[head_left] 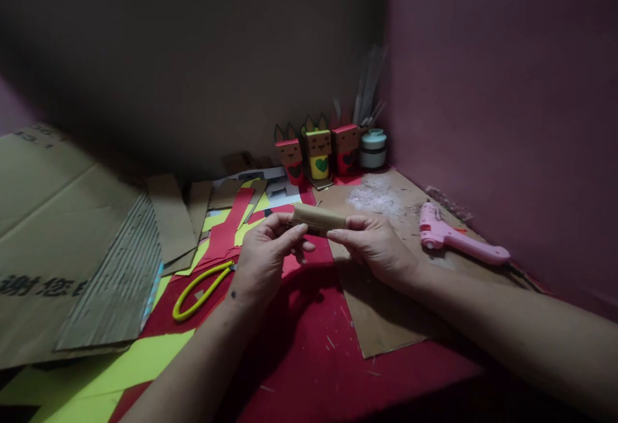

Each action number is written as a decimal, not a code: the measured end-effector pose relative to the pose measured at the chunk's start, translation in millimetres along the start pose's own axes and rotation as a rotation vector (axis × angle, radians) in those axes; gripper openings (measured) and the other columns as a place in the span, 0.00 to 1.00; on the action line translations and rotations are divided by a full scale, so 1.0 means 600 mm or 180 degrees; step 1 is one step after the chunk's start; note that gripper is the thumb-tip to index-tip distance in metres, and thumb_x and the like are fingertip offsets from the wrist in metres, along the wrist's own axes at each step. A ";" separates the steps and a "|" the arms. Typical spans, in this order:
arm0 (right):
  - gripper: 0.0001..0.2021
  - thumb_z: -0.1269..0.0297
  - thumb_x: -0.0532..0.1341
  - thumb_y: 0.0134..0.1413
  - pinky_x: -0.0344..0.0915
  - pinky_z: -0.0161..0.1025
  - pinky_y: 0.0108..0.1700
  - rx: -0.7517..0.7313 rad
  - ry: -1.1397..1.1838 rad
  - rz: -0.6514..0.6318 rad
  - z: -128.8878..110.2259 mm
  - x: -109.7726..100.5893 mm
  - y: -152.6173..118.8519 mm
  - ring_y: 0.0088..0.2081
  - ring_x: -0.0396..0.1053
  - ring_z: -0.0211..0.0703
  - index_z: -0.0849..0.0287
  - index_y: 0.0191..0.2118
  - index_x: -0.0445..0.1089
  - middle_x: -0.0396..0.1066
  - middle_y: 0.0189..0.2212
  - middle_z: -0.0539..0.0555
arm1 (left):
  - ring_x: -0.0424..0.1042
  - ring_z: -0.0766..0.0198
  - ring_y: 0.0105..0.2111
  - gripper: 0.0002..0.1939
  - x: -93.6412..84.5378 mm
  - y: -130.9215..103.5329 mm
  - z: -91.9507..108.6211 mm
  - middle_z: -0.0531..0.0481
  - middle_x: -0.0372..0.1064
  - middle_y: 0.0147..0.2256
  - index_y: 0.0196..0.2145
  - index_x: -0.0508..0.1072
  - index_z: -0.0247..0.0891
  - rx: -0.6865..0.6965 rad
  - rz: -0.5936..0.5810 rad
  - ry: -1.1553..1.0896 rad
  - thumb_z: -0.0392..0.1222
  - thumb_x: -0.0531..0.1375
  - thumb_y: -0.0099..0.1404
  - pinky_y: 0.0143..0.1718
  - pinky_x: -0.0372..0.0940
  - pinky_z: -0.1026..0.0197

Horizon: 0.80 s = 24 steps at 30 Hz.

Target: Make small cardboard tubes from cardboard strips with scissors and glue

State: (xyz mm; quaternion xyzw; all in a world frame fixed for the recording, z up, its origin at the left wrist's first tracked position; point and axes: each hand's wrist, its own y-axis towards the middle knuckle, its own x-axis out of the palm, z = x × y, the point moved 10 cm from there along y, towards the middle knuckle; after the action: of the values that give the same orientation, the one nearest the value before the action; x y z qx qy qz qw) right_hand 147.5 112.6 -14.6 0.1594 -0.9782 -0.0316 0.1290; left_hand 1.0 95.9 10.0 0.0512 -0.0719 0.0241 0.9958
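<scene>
A small folded piece of brown cardboard [320, 216] is held up between both hands, over the red tabletop [309, 326]. My left hand [270, 249] pinches its left end between thumb and fingers. On its right end, my right hand [374, 243] is closed, thumb on the near side. Beneath my right hand lies a flat cardboard sheet [371, 320]. Yellow-handled scissors [203, 291] rest beside my left wrist, their blades hidden.
A pink glue gun [463, 239] lies at the right by the wall. Three cardboard animal figures [318, 152] and a lidded pot [373, 149] stand at the back. Large cardboard [48, 217], red strips [232, 226] and yellow paper [145, 362] spread across the left.
</scene>
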 end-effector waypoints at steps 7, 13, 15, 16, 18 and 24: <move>0.08 0.63 0.66 0.49 0.42 0.34 0.18 0.0193 -0.0078 -0.0138 0.008 0.010 -0.005 0.15 0.49 0.30 0.58 0.24 0.72 0.57 0.12 0.45 | 0.69 0.69 0.19 0.09 -0.003 0.002 -0.003 0.49 0.73 0.24 0.32 0.79 0.31 -0.0191 -0.0060 0.0241 0.38 0.69 0.54 0.19 0.64 0.68; 0.16 0.50 0.60 0.55 0.48 0.34 0.17 -0.0060 0.0290 0.0284 0.002 -0.021 0.007 0.15 0.55 0.31 0.59 0.28 0.71 0.62 0.16 0.46 | 0.65 0.73 0.16 0.12 -0.031 0.026 -0.016 0.52 0.70 0.22 0.31 0.77 0.29 -0.0428 0.0075 -0.0424 0.35 0.71 0.47 0.15 0.60 0.70; 0.16 0.50 0.59 0.55 0.47 0.34 0.16 -0.0008 0.0339 0.0433 0.008 -0.031 0.012 0.14 0.54 0.31 0.59 0.28 0.71 0.62 0.16 0.47 | 0.64 0.73 0.15 0.11 -0.038 0.032 -0.025 0.53 0.68 0.20 0.31 0.76 0.30 -0.0597 0.0090 -0.0649 0.33 0.70 0.47 0.14 0.60 0.71; 0.16 0.50 0.60 0.55 0.47 0.34 0.15 0.0017 0.0361 0.0454 0.011 -0.033 0.013 0.14 0.54 0.31 0.59 0.28 0.70 0.62 0.16 0.47 | 0.64 0.73 0.15 0.11 -0.039 0.033 -0.029 0.54 0.68 0.20 0.30 0.75 0.30 -0.0683 0.0086 -0.0737 0.32 0.70 0.48 0.14 0.60 0.72; 0.14 0.51 0.61 0.54 0.49 0.34 0.16 0.0036 0.0438 0.0420 0.014 -0.031 0.015 0.14 0.55 0.31 0.58 0.31 0.69 0.63 0.17 0.46 | 0.63 0.75 0.14 0.10 -0.040 0.034 -0.036 0.54 0.67 0.20 0.31 0.74 0.31 -0.0822 0.0070 -0.0880 0.31 0.69 0.49 0.14 0.59 0.73; 0.13 0.53 0.63 0.52 0.53 0.31 0.18 0.0139 0.0661 0.0152 0.014 -0.013 0.011 0.17 0.57 0.30 0.57 0.37 0.67 0.65 0.21 0.45 | 0.58 0.79 0.13 0.07 -0.037 0.026 -0.047 0.56 0.64 0.21 0.31 0.73 0.31 -0.1020 0.0057 -0.1107 0.29 0.66 0.53 0.14 0.57 0.75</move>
State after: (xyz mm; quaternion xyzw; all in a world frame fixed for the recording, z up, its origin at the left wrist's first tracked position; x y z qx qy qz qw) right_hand 150.6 121.3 -24.2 0.1413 -0.9636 0.0095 0.2269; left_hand -18.0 113.6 -19.3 -0.1048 -0.2457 0.0120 0.9636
